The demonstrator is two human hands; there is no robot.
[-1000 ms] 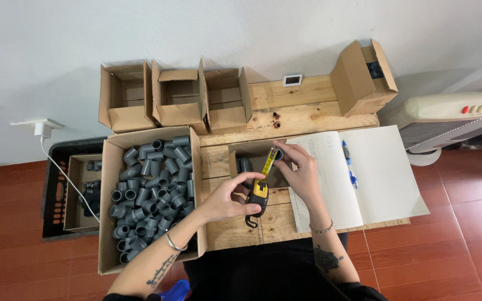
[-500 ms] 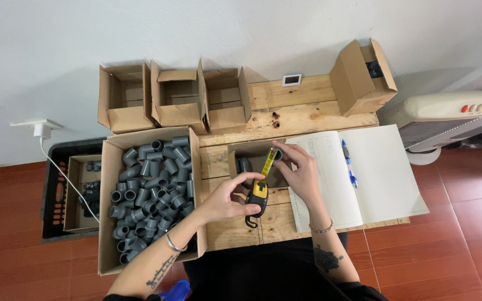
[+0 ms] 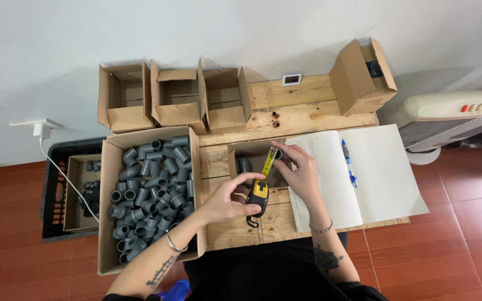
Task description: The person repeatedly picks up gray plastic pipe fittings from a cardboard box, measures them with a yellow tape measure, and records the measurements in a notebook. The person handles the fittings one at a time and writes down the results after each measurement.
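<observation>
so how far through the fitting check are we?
Early. Done: one grey fitting lies in the small box. In hand: left hand holds the tape measure, its blade against the fitting pinched in the right hand. Left: the large box is heaped; three back boxes look empty.

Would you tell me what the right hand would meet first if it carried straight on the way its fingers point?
The right hand points up-left; it would probably meet the small open cardboard box just beyond its fingertips first, though depth is unclear from above.
</observation>
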